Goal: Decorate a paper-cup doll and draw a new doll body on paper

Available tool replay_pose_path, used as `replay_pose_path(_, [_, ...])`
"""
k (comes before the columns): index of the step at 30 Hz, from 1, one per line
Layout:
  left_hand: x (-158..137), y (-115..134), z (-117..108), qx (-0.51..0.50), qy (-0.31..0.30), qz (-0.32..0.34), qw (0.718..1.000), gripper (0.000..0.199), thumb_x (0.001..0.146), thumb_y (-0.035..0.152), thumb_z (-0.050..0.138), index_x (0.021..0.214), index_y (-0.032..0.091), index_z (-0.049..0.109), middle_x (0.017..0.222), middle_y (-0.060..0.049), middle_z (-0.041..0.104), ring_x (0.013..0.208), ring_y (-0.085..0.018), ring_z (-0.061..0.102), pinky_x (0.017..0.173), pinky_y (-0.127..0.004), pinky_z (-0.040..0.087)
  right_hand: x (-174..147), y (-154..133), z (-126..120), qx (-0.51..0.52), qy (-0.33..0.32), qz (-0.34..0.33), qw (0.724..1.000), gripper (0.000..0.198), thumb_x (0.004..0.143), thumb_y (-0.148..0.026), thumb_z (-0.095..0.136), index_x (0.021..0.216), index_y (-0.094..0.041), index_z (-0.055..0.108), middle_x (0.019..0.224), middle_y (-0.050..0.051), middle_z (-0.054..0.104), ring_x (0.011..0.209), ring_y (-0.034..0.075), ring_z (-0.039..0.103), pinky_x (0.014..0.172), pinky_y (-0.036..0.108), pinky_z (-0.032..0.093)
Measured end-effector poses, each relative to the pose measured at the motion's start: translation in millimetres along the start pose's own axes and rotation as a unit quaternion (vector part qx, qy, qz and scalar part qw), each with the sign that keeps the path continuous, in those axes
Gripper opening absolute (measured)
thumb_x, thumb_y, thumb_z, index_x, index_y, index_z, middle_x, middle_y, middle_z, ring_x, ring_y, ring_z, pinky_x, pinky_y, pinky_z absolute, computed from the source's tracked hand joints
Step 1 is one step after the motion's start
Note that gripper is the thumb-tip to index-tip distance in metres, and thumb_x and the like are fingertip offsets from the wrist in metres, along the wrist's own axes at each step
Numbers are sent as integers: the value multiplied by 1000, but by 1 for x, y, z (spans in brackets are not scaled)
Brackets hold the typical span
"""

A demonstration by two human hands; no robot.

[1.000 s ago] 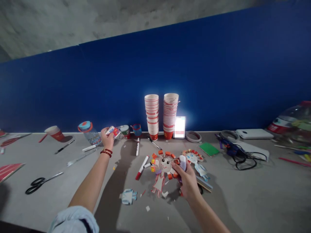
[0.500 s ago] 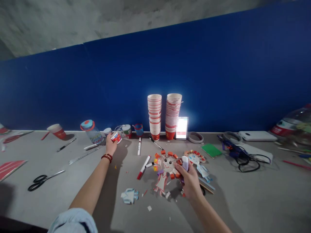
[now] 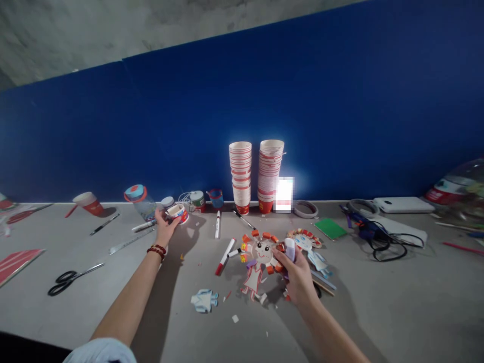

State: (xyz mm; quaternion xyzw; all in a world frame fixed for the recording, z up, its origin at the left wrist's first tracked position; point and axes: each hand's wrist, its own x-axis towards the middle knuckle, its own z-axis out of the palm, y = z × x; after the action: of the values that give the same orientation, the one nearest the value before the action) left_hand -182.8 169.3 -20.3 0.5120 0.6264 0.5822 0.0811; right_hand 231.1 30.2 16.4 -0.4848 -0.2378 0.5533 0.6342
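My left hand (image 3: pixel 165 226), with a beaded bracelet at its wrist, is at the left back of the table. Its thumb and fingers are apart beside a short, cut-down paper cup (image 3: pixel 182 217); the thumb is near or against the rim. My right hand (image 3: pixel 298 272) is closed on the edge of a paper doll (image 3: pixel 263 252) with a smiling round face, curled red strips around it and a white dress. A small white cylindrical object (image 3: pixel 290 249) is also in that hand, its kind unclear. A second paper doll (image 3: pixel 316 259) in blue lies partly behind the hand.
Two tall stacks of paper cups (image 3: pixel 241 176) stand against the blue partition (image 3: pixel 189 126). Markers (image 3: pixel 225 257), a cut-out paper dress (image 3: pixel 204 301) and scraps lie in front. Scissors (image 3: pixel 70 280) and a ruler (image 3: pixel 130 241) are left; a glue gun (image 3: pixel 363 229) with its cord is right.
My left hand has loosened from the short cup and drawn slightly left; the cup, tilted before, now sits more upright. My right hand keeps its hold on the doll.
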Motion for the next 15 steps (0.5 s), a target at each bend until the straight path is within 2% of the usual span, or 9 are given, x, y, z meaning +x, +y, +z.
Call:
replay_pose_path(2, [-4,15,-7,-26,8,1,1000,52,93,34,64,139,19,45,143,-13,45,124,-31,51,100,-53,46,0,0,1,5,3,-4,1000,56,51,-40,92,90,-20,57,60,-9,54,44,6,47,37,15,33])
replay_pose_path(4, [-13,35,-12,-52,8,6,999,76,86,34,70,148,21,29,154,-16,27,140,-34,33,113,-54,33,1,-1,1,15,9,-12,1000,55,50,-38,93,88,-20,57,60,-9,54,45,6,46,37,15,33])
replay_pose_path(6, [-33,61,-12,-84,-27,11,996,75,86,38,67,147,23,27,158,-14,17,147,-34,18,118,-53,23,1,-1,1,20,9,-21,1000,54,51,-38,92,87,-20,57,59,-9,53,44,6,45,38,15,33])
replay_pose_path(7, [-48,74,-10,-102,-67,9,993,66,87,41,65,143,24,34,156,-12,22,146,-33,21,118,-53,24,0,-1,1,21,6,-23,999,53,51,-38,92,87,-20,57,59,-9,53,44,6,45,38,15,34])
replay_pose_path(8, [-64,89,-6,-120,-122,2,985,56,87,44,65,135,24,45,150,-12,34,142,-33,31,115,-51,29,0,-1,1,22,4,-22,999,52,52,-38,92,87,-20,57,60,-9,53,45,6,45,39,16,34])
replay_pose_path(10, [-99,117,6,-156,-255,-25,954,42,82,47,69,116,23,62,131,-11,56,126,-32,51,104,-46,45,-1,0,1,19,2,-18,1000,52,53,-39,91,88,-20,57,61,-9,55,45,7,47,40,17,36])
replay_pose_path(12, [-132,144,22,-194,-380,-61,902,46,75,47,76,114,25,66,116,-11,66,110,-30,63,91,-42,54,-2,1,0,13,-7,-18,1000,51,55,-40,90,89,-21,58,62,-8,57,46,8,49,41,18,38])
replay_pose_path(13, [-145,155,31,-214,-419,-77,879,50,72,48,79,114,25,67,114,-11,68,107,-29,65,89,-41,55,-2,2,0,10,-13,-22,1000,50,56,-40,90,90,-21,58,63,-8,57,46,8,50,42,18,39])
replay_pose_path(15, [-165,173,47,-245,-457,-105,849,59,69,47,82,121,25,64,117,-11,69,107,-29,66,88,-40,55,-2,3,0,6,-22,-33,999,50,55,-39,90,91,-21,59,63,-8,58,48,10,52,44,20,43])
